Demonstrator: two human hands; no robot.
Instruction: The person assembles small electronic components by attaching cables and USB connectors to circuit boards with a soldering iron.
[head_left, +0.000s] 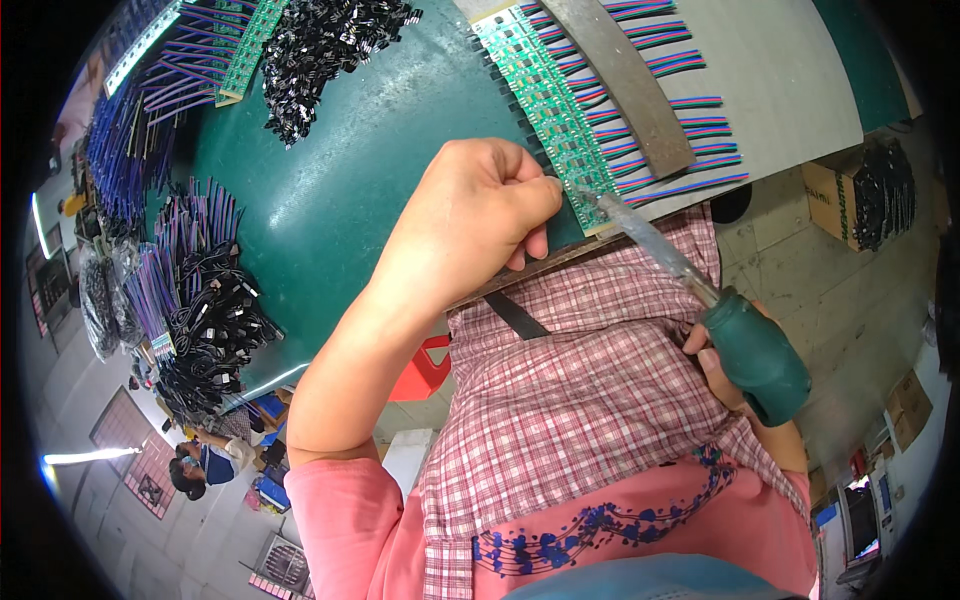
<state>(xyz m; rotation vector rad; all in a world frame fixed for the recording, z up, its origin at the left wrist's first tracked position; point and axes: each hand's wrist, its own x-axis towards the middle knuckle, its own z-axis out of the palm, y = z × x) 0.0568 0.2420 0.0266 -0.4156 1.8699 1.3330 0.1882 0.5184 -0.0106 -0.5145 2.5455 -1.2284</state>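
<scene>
My right hand [712, 365] grips a soldering gun with a green handle [757, 355]. Its pale barrel points up and left, and the tip is at the near end of a long green circuit board panel [545, 105]. My left hand [480, 205] is closed in a pinch at the panel's left edge, close to the tip; the curled fingers hide whatever is between them. Small black parts line that left edge. Groups of red, blue and black wires [690, 180] stick out from the right side, with a flat grey metal bar [640, 100] lying across them.
On the green table [330, 210] lie a heap of small black connectors [325, 50], wired boards [240, 50] and black cable bundles [210, 310]. The table's front edge runs below my left hand. A cardboard box [835, 195] stands at right; another person [215, 460] sits far left.
</scene>
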